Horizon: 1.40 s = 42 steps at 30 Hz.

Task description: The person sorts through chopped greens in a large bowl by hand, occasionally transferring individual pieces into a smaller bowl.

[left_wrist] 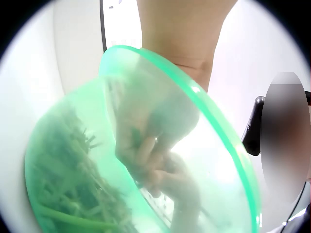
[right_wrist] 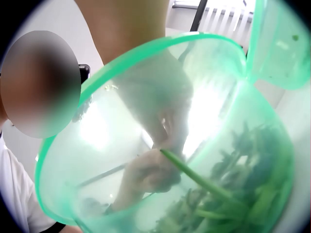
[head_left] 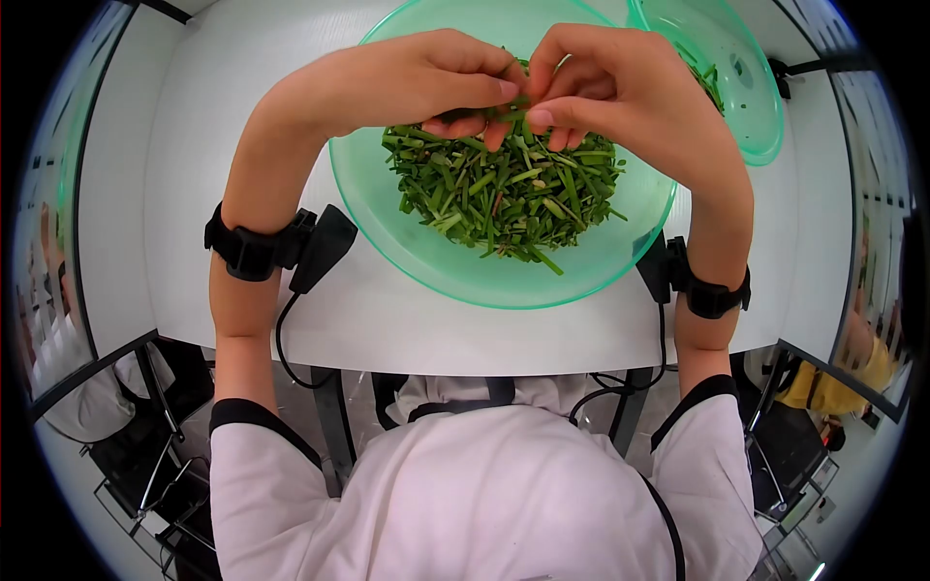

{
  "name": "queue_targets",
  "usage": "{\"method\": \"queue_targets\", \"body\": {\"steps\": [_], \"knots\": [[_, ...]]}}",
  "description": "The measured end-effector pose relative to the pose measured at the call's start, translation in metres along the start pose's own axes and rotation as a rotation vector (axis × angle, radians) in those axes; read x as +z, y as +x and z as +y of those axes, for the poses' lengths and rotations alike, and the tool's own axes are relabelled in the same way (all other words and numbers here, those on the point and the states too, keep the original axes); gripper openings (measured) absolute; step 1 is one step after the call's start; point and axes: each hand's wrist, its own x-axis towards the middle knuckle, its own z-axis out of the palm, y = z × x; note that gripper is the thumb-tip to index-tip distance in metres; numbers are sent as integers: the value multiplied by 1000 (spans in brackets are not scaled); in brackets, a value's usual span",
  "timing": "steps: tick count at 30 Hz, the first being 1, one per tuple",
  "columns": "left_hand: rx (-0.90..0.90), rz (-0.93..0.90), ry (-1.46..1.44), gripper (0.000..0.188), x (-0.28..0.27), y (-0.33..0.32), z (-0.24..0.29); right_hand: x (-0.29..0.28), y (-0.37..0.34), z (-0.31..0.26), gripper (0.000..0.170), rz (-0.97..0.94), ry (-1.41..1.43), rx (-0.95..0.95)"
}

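Observation:
A large translucent green bowl holds a heap of chopped green stems. Above the heap, the left hand and right hand meet, pinching small green pieces between thumbs and fingers. Their fingertips are close together, and the exact piece in each is hard to make out. In the left wrist view the left hand shows blurred through the bowl wall. The right wrist view likewise shows the right hand through the bowl, beside a long green stem.
A second green container with some green pieces stands at the back right, close to the bowl. The white table's front edge runs before the person's body. Black cables hang from both wrist cameras. White panels flank the table.

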Motion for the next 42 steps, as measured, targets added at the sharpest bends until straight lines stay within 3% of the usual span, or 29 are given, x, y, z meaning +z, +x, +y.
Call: {"method": "queue_targets", "body": {"steps": [9, 12, 15, 21, 25, 26, 27, 30, 35, 37, 42], "knots": [[-8, -43, 53, 24, 4, -2, 4, 8, 1, -2, 12, 78, -98, 21], [30, -79, 73, 21, 0, -3, 1, 0, -2, 5, 14, -15, -85, -124], [16, -31, 131, 19, -1, -4, -1, -6, -8, 8, 15, 50, -91, -153], [-55, 119, 184, 19, 4, -19, 2, 2, -14, 19, 25, -162, -610, -241], [-83, 115, 397, 17, -1, -20, 33, 9, -19, 18, 31, -148, -655, -254], [-142, 64, 462, 15, -5, -14, 46, 9, -20, 20, 33, -136, -649, -260], [-30, 91, 467, 14, -6, -9, 46, 8, -21, 17, 33, -147, -670, -240], [-37, 42, 707, 14, -9, 23, 74, 2, -28, 3, 32, -190, -686, -170], [246, 49, 868, 16, -14, 97, 77, 6, -39, 9, 32, -21, -699, -329], [445, 143, 857, 13, -22, 132, 71, 7, -45, 12, 32, 20, -696, -381], [347, 17, 1034, 33, -11, 188, 97, 4, -50, 4, 33, -17, -696, -349]]}}
